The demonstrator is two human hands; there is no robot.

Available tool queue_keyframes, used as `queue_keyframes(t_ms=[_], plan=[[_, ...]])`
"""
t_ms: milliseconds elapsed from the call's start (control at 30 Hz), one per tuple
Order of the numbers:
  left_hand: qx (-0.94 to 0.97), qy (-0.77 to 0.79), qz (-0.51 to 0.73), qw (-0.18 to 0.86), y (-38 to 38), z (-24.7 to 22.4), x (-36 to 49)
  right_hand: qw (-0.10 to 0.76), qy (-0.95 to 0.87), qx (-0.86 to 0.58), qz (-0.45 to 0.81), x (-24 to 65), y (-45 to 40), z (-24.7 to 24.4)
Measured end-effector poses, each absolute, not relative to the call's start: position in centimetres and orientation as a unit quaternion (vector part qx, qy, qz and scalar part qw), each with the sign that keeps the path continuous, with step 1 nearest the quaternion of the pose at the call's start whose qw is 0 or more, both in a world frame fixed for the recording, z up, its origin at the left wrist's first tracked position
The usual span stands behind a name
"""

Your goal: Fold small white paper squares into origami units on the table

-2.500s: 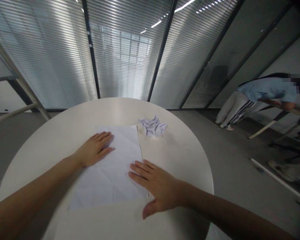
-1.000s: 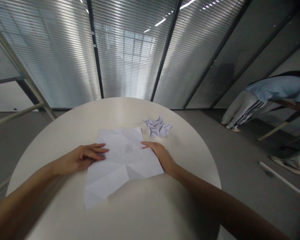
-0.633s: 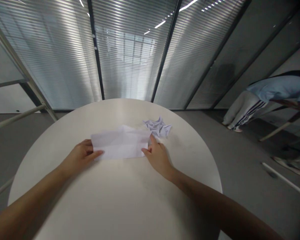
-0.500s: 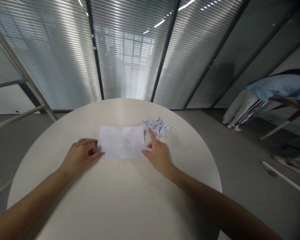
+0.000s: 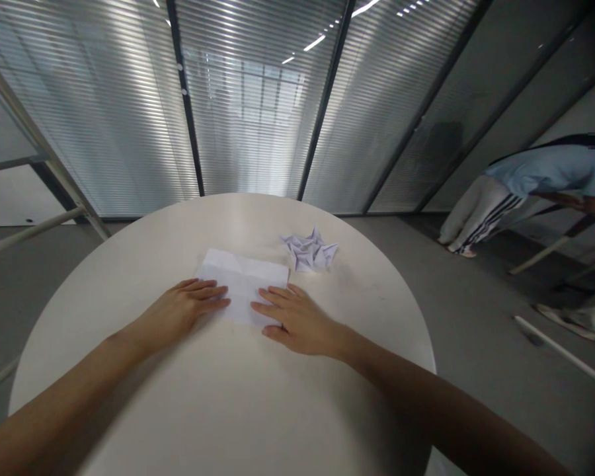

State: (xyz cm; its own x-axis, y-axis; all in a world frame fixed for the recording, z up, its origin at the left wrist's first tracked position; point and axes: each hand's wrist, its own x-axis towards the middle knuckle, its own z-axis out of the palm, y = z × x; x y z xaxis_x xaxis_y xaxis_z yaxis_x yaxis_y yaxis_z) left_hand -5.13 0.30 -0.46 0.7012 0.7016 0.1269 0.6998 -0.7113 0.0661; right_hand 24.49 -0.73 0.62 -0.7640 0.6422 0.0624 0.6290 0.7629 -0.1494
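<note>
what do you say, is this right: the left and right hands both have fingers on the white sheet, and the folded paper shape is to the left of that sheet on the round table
Not quite: in the head view the folded paper shape is to the right of the white sheet. The left hand and right hand do have fingers on the sheet, and the table is round.

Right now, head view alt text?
Bare left hand and right hand rest on creased white paper sheet on a round white table. A spiky white folded-paper shape sits nearby; far right, a person in a light-blue top stoops.
</note>
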Motion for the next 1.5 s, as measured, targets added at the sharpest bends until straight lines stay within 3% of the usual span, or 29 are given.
queue_keyframes(t_ms=[333,467,733,1200,1500], plan=[[0.873,0.481,0.078,-0.006,-0.6,-1.3,-3.1,0.078,-0.949,-0.249,0.175,20.9,-1.4,3.3],[0.88,0.469,0.072,0.002,-0.5,-1.6,-3.4,0.148,-0.933,-0.321,0.072,19.9,2.2,1.4],[0.869,0.489,0.072,-0.003,0.2,-2.5,-4.1,0.058,-0.956,-0.288,0.021,20.6,3.2,-1.0],[0.865,0.498,0.061,-0.02,1.8,-2.6,-5.2,0.042,-0.959,-0.267,0.089,25.0,-1.7,0.3],[0.919,0.39,0.049,-0.001,-3.0,-1.6,-3.6,0.056,-0.954,-0.286,0.074,24.5,-2.0,0.3]])
